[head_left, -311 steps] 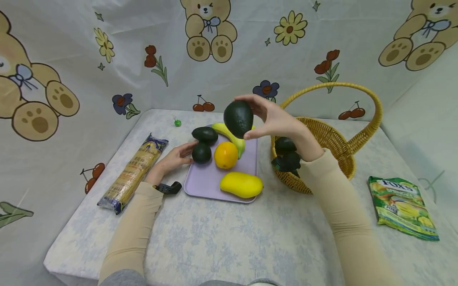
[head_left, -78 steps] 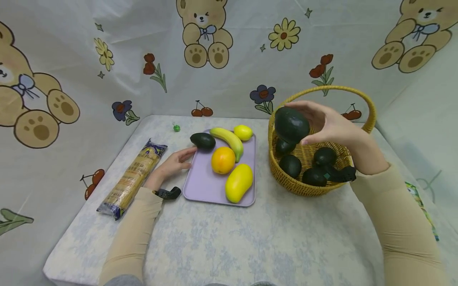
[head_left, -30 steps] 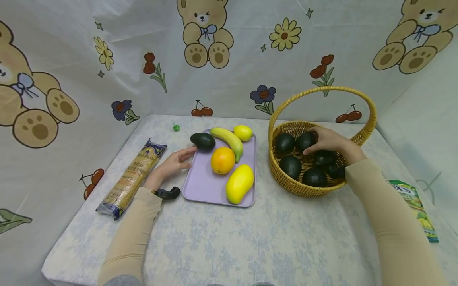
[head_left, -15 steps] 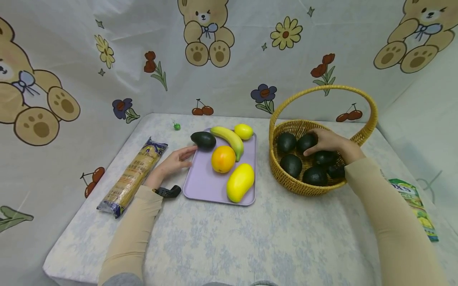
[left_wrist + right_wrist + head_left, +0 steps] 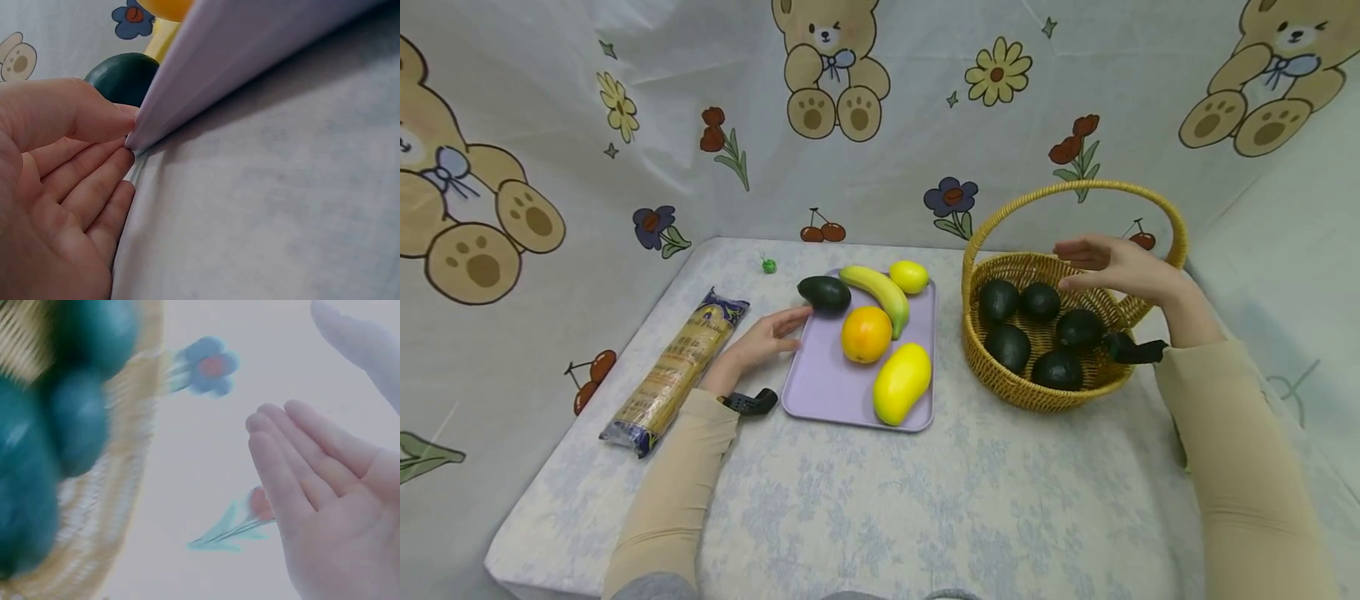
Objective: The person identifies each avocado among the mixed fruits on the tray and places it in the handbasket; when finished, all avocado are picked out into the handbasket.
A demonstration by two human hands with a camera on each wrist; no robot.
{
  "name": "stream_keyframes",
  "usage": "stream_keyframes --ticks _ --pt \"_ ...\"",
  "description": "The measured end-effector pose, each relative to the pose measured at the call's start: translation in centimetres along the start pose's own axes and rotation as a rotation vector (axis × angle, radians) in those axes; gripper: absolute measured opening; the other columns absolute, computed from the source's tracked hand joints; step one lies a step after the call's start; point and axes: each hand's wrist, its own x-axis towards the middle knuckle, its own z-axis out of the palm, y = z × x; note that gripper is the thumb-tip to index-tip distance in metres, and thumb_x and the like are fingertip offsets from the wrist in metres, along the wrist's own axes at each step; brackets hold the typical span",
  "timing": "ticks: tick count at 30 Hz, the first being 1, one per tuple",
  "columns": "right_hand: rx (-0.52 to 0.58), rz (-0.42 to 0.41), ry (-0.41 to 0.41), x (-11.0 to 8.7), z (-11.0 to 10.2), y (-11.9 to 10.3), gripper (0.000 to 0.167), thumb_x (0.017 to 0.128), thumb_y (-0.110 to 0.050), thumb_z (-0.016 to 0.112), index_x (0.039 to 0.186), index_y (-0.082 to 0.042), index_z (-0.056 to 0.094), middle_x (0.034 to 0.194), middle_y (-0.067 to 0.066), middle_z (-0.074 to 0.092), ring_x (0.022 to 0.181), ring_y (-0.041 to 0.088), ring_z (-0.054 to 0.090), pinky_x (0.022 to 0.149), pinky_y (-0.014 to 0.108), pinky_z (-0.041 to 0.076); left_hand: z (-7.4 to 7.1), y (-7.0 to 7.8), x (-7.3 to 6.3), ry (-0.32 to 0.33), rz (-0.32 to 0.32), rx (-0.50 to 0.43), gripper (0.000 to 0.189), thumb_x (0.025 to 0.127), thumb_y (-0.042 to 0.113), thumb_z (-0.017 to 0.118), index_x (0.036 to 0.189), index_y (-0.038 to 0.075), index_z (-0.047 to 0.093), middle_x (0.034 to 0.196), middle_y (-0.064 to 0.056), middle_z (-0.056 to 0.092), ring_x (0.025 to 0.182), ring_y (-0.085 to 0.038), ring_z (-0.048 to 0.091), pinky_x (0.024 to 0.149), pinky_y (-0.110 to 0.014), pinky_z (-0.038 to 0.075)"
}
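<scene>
Your left hand [image 5: 765,340] pressed relaxed fingers against the tray's [image 5: 820,392] nine-o'clock edge near the last avocado [image 5: 824,294] at its eleven o'clock, while your empty, flat right hand [image 5: 1120,267] hovered over the basket [image 5: 1000,379], so fetching that avocado seemed next.

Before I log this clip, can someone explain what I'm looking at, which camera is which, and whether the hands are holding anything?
No machine here: a person works with bare hands and wears three cameras. The wide picture comes from the head; the two close-ups come from the wrists. On the table sits a lilac tray with one avocado, a banana, a lemon, an orange and a mango. Beside it, a wicker basket holds five avocados. A pasta packet lies at the left. The left hand rests against the tray's edge, thumb on its rim. The right hand hovers over the basket, fingers straight, with nothing in its grip.
</scene>
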Motion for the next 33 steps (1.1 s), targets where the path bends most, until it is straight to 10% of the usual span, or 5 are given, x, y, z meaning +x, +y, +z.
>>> stream_keyframes --ticks 6,17,33 --pt "-0.007 -0.137 0.037 -1.9 0.1 -4.6 0.059 0.086 -0.022 0.07 0.14 -0.017 0.046 0.138 0.003 0.048 0.12 0.005 0.046 0.088 0.008 0.038 0.0 -0.1 0.0 -0.001 0.01 0.01 0.059 0.086 -0.013 0.053 0.14 -0.014 0.029 0.147 -0.028 0.025 0.135 -0.04 0.025 0.111 -0.047 0.022" --pt "0.115 -0.54 0.048 0.3 2.7 -11.4 0.061 0.079 0.006 0.072 0.135 -0.002 0.048 0.135 0.009 0.05 0.125 0.02 0.045 0.102 0.022 0.037 -0.4 -1.9 0.4 0.014 0.012 -0.002 0.061 0.086 -0.011 0.056 0.142 -0.006 0.032 0.149 -0.02 0.028 0.137 -0.033 0.027 0.112 -0.041 0.023" --pt "0.228 -0.547 -0.134 11.0 10.0 -16.5 0.063 0.083 -0.007 0.072 0.138 0.0 0.043 0.139 0.012 0.045 0.126 0.022 0.043 0.107 0.033 0.033 -0.6 -2.3 0.5 0.016 0.026 0.017 0.063 0.086 -0.005 0.058 0.144 -0.002 0.033 0.15 -0.017 0.03 0.136 -0.03 0.029 0.111 -0.039 0.025"
